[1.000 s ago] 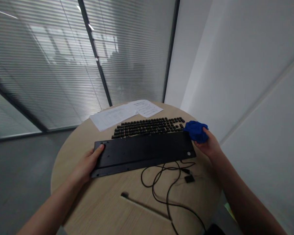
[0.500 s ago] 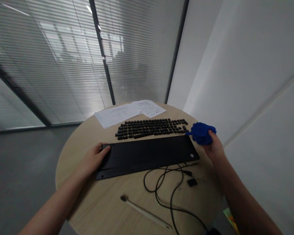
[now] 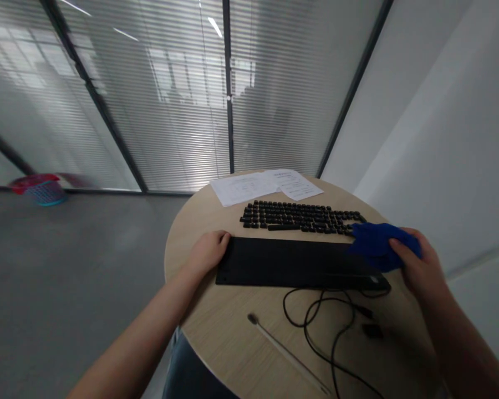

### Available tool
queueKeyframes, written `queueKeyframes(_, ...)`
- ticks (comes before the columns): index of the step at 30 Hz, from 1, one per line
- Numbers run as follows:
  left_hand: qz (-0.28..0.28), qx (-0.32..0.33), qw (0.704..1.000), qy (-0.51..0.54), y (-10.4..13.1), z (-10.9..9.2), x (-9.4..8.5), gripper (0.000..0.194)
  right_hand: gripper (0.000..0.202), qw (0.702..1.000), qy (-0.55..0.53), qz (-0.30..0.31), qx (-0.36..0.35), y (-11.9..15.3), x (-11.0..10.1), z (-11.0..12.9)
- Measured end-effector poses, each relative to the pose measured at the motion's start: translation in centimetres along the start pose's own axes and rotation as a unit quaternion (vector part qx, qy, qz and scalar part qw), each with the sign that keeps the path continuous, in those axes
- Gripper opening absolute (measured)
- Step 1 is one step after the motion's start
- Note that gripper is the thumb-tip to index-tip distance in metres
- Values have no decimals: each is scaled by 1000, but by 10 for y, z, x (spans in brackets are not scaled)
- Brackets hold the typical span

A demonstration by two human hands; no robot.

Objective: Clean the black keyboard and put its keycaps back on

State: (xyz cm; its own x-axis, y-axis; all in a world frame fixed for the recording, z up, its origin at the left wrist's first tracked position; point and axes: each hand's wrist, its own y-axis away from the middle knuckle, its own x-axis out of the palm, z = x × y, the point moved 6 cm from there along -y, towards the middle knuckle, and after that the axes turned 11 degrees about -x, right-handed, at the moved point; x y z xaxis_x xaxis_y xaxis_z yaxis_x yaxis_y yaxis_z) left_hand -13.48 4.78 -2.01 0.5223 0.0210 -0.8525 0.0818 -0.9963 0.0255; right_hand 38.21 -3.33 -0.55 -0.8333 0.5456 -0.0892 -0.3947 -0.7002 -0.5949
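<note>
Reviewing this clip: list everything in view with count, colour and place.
Keyboard body: 1, black, table centre
Keycaps: many, black, behind it
Cloth: 1, blue, over its right end
Papers: white, far side, overlapping, count unclear
Brush: 1, pale handle, near side
Cable: black, coiled, near right, count unclear
Small piece: 1, black, beside cable
Table: 1, light wood
Basket: 1, bluish, floor left
Left hand: 1, bare, body's left end
Right hand: 1, bare, holding cloth

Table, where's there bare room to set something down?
Bare wood shows between the brush, the black panel and the left rim of the table, and between left hand and papers. At right it's crowded: cable, blue cloth, right hand.
</note>
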Motion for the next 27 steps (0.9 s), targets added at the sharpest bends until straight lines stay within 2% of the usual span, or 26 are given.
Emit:
queueKeyframes(3,-10,-11,1000,16,-3,9,-6,46,44,983,134,105,-64,2,30,37)
queueKeyframes(6,-8,-11,999,50,-5,17,-12,48,43,951,152,232,-138,12,79,77)
queueKeyframes(8,15,2,997,74,-2,20,-12,47,38,921,152,309,-183,24,117,99)
queueKeyframes(11,54,68,991,105,14,19,-10,57,36,876,154,392,-234,45,170,117)
queueKeyframes(14,71,172,978,91,40,16,-8,78,37,844,169,446,-244,63,210,117)
queueKeyframes(16,59,190,979,54,55,19,-6,86,45,814,179,489,-255,77,227,113)
queueKeyframes(18,34,187,981,22,66,22,-4,84,54,780,194,534,-262,90,235,107)
queueKeyframes(21,13,198,980,11,79,21,-2,58,56,741,205,583,-263,101,237,102)
queueKeyframes(24,24,217,976,29,86,18,-1,37,49,722,169,613,-274,105,244,109)
queueKeyframes(27,51,223,972,44,86,16,0,33,46,725,122,619,-276,106,268,123)
